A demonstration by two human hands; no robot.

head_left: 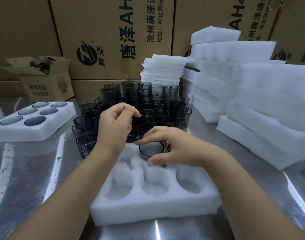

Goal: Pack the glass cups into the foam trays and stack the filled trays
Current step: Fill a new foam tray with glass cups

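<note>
Glass cup [150,149]: smoky grey, dark-rimmed, seated in white foam tray [155,205].

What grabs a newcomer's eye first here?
A crowd of smoky glass cups sits mid-table. In front, the right hand grips one cup over a foam tray with empty pockets. A filled tray lies far left; white foam stacks rise on the right.
</note>
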